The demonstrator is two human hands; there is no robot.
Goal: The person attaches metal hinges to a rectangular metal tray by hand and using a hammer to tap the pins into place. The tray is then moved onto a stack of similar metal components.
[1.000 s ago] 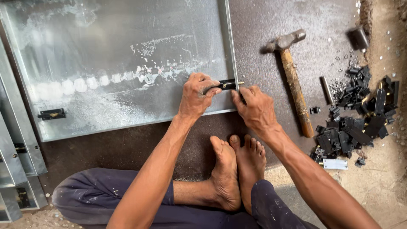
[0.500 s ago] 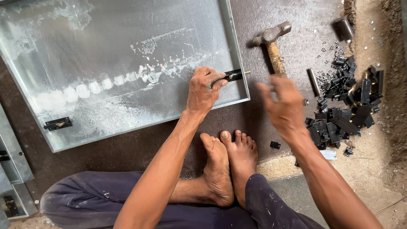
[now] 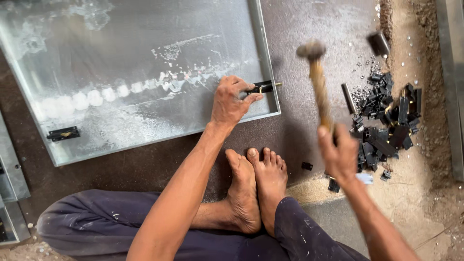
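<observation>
Your left hand [image 3: 231, 102] at frame centre, fingers pinching a black latch [image 3: 262, 88] on the metal sheet's [image 3: 121, 63] right edge, your right hand [image 3: 339, 153] at right, fingers clenched around a raised hammer [image 3: 316, 77], black parts pile [image 3: 389, 121] beyond.

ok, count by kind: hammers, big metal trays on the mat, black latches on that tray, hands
Hammer: 1
Metal tray: 1
Black latch on the tray: 2, one under the left hand, one at the lower left
Hands: 2, the right hand holding the hammer
Total: 6
</observation>
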